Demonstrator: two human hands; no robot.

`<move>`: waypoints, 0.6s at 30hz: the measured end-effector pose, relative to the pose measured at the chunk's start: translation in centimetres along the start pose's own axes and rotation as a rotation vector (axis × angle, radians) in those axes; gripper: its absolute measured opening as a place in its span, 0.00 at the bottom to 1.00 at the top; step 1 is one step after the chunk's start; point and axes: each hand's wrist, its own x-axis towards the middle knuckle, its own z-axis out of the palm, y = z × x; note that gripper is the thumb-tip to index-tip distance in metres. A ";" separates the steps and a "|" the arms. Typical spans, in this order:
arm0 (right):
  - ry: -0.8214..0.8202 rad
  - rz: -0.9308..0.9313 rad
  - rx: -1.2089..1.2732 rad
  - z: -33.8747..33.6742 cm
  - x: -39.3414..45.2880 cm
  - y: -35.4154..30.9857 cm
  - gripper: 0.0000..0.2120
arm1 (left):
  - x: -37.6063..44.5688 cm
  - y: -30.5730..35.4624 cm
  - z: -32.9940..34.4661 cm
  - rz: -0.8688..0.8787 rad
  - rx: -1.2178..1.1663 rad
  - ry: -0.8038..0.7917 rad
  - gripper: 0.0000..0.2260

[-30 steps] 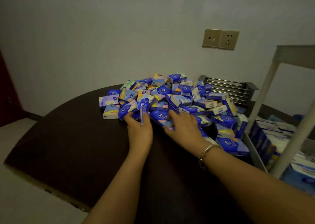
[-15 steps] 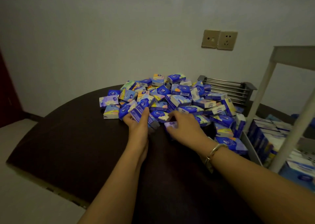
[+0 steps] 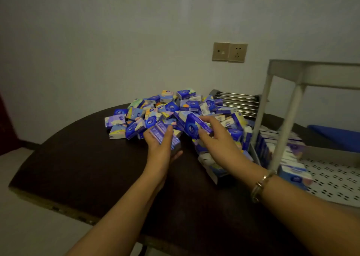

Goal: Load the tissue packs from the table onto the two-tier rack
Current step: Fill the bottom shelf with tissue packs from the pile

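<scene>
A heap of small blue and pastel tissue packs [image 3: 167, 107] lies on the dark round table [image 3: 87, 158]. My left hand [image 3: 158, 146] is closed on a short stack of purple-blue packs [image 3: 165, 135] at the heap's near edge. My right hand [image 3: 216, 139] grips a blue pack [image 3: 192, 126], lifted just above the heap. The white two-tier rack [image 3: 282, 123] stands at the right; a row of packs [image 3: 272, 148] stands upright on its perforated lower shelf [image 3: 335, 179]. Its upper shelf [image 3: 315, 72] shows only from below.
A metal-barred rack [image 3: 239, 102] lies behind the heap by the wall. A double wall socket [image 3: 229, 51] sits above it. Something blue [image 3: 337, 137] lies beyond the white rack. Loose packs [image 3: 212, 166] lie under my right wrist. The table's front edge [image 3: 58, 209] is chipped.
Both hands have come up off the table's surface, each with packs in it. My right hand has lifted a blue pack from the heap; the view has swung right, showing more of the rack.
</scene>
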 end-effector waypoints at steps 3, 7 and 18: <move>-0.008 -0.073 0.115 -2.4 -3.7 -1.4 0.15 | -2.8 1.2 2.8 -0.013 -0.043 -0.133 0.19; -0.044 -0.036 0.338 -6.4 -7.7 -2.6 0.18 | -6.0 3.2 5.8 -0.010 -0.183 -0.359 0.17; 0.115 0.124 0.414 -14.5 -12.5 -1.4 0.26 | -12.8 3.2 12.4 0.025 0.003 -0.771 0.23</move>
